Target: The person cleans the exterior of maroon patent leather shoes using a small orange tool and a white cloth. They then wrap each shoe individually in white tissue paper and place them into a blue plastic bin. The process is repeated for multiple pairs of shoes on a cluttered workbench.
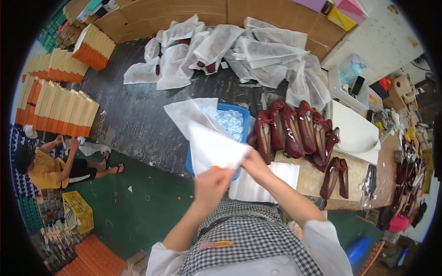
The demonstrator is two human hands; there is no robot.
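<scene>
A thin white fabric bag is stretched between my two hands above a blue basket. My left hand is closed on its lower edge, with a small orange spot showing at the fingertips. At the right corner, my right hand grips the bag, its fingertips partly hidden behind it. Another greyish-white bag lies behind, across the basket's left side. Small clear packets fill the visible part of the basket. Below my right wrist lies a stack of white sheets.
Dark red patent flats stand in rows to the right, with one pair nearer me. White bags, some with shoes showing, cover the back of the black table. Orange-and-cream boxes stand left; a person sits beside them.
</scene>
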